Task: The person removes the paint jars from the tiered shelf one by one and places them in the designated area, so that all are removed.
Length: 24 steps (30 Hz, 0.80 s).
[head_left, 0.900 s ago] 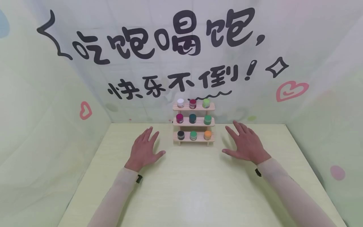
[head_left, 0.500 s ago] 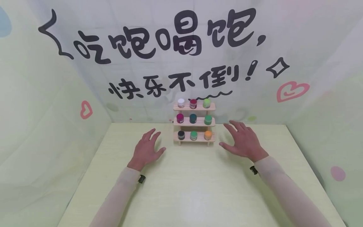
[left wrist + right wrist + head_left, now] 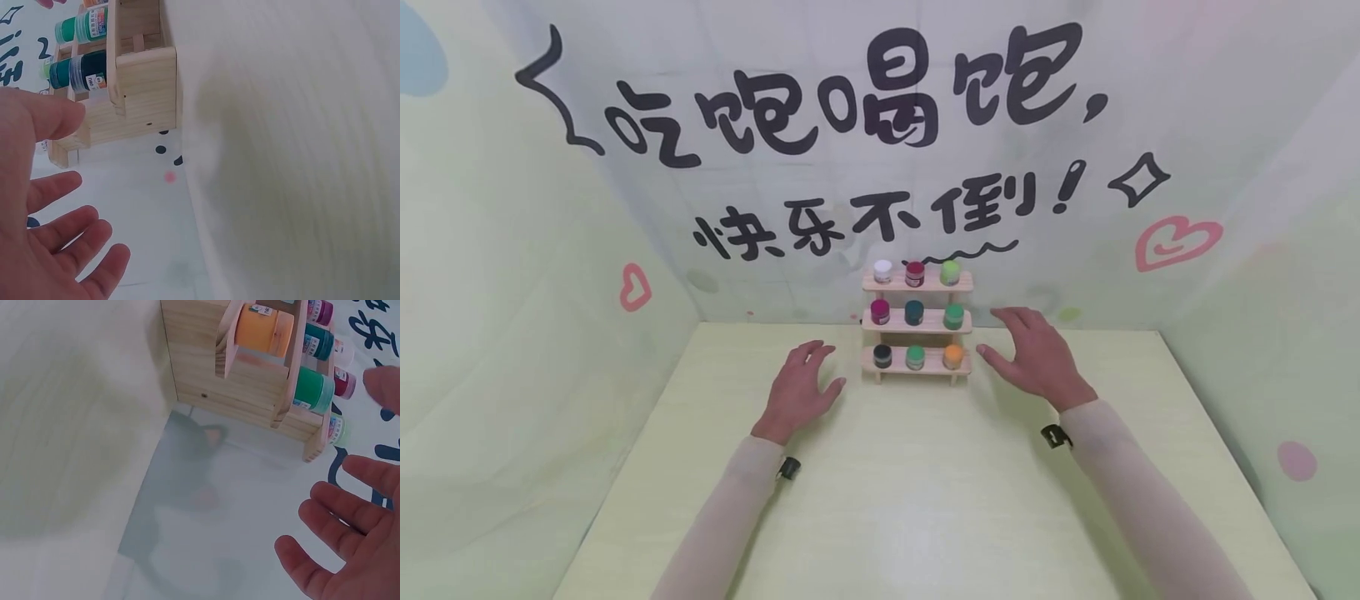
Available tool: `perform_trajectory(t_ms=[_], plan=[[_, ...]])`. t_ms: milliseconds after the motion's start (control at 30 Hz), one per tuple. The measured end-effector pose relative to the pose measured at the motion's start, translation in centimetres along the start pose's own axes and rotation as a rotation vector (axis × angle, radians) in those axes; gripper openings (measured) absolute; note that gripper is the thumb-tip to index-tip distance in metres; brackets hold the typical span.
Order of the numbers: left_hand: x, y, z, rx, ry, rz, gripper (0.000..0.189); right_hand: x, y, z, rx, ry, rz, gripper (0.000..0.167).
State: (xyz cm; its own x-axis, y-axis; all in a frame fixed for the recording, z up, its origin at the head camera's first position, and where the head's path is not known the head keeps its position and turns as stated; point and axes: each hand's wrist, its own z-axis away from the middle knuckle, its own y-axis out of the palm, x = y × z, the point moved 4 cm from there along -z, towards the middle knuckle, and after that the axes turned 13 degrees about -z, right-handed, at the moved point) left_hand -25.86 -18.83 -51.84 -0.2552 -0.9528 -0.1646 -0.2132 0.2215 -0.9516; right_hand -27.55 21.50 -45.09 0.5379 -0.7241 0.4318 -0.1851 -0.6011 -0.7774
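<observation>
A small three-tier wooden rack stands at the back of the table with three small paint jars on each tier. White, dark red and light green jars fill the top; magenta, dark teal and green jars the middle. Below sit a black jar, a green jar and an orange jar. My left hand hovers left of the rack, thumb spread and fingers slightly bent. On the rack's other side is my right hand, fingers loosely bent, thumb nearest the orange jar. Neither hand touches anything.
The pale table extends in front of the rack. A white cloth backdrop with black lettering and pink hearts hangs close behind it, and cloth walls flank both sides. Each wrist wears a black strap-on device.
Both hands have moved inward toward the rack, and their fingers have gone from spread to more bent. The head view has shifted slightly. The jars and rack stay put.
</observation>
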Motion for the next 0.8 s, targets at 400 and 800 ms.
perform_trajectory(t_ms=[400, 800], plan=[[-1.1, 1.7, -0.9, -0.028, 0.015, 0.309, 0.054, -0.3, 1.1, -2.1, -0.013, 0.126, -0.247, 0.056], [-1.9, 2.6, -2.1, 0.125, -0.1, 0.61, 0.051, 0.0, 1.7, -5.3, -0.13, 0.151, -0.452, 0.043]])
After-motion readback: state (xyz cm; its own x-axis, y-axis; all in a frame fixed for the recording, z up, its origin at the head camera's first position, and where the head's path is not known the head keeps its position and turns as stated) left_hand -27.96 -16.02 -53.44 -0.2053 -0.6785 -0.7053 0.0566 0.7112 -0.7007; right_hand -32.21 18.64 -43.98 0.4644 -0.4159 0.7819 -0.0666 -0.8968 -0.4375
